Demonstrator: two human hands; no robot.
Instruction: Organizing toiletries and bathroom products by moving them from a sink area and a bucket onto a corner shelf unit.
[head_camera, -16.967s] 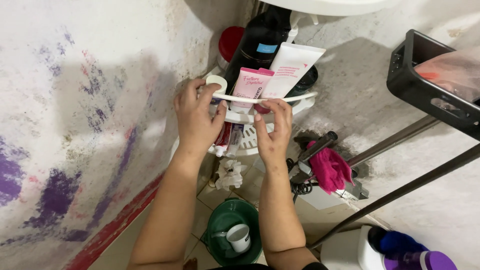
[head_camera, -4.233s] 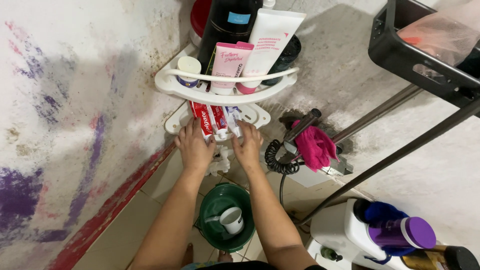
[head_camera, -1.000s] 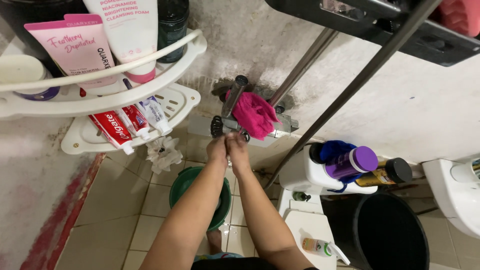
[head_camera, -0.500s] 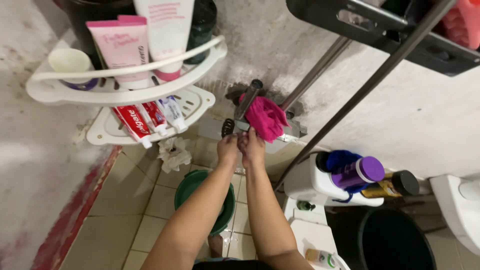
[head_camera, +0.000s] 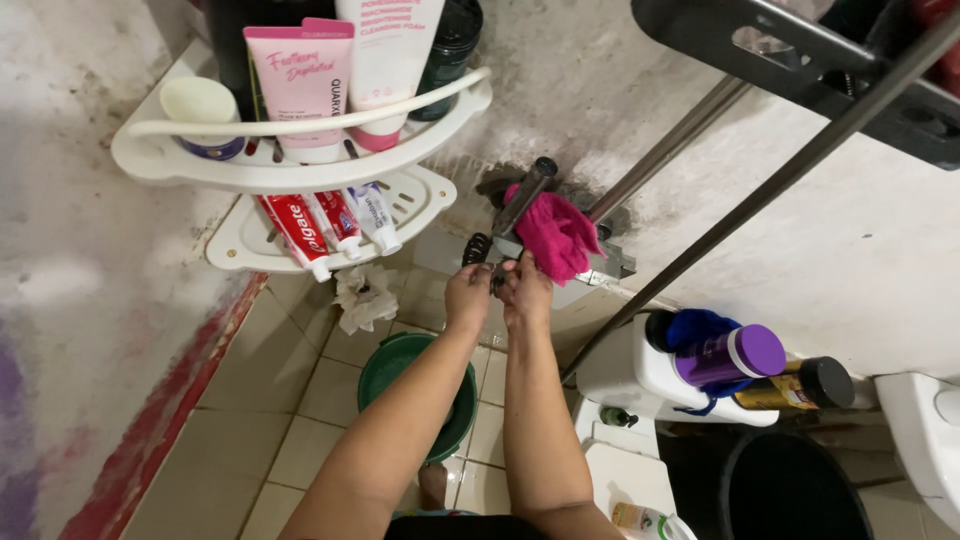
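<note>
The left hand (head_camera: 468, 297) and right hand (head_camera: 527, 293) were held together below the tap (head_camera: 520, 205), at six o'clock from it. Fingers were curled around a small dark part; the grip could not be told. A pink cloth (head_camera: 557, 234) was draped over the metal tap, at one o'clock from the hands.

Both bare forearms ran up from the bottom edge, nearly parallel, converging at the wrists. Left hand (head_camera: 467, 296) and right hand (head_camera: 527, 292) sat side by side, backs toward the camera, fingers curled forward and down. Thumb sides were close together, touching or almost touching; could not tell which. Fingertips were hidden behind the knuckles, so the grip itself wasn't readable. Wrists were straight, elbows bent out of frame.
</note>
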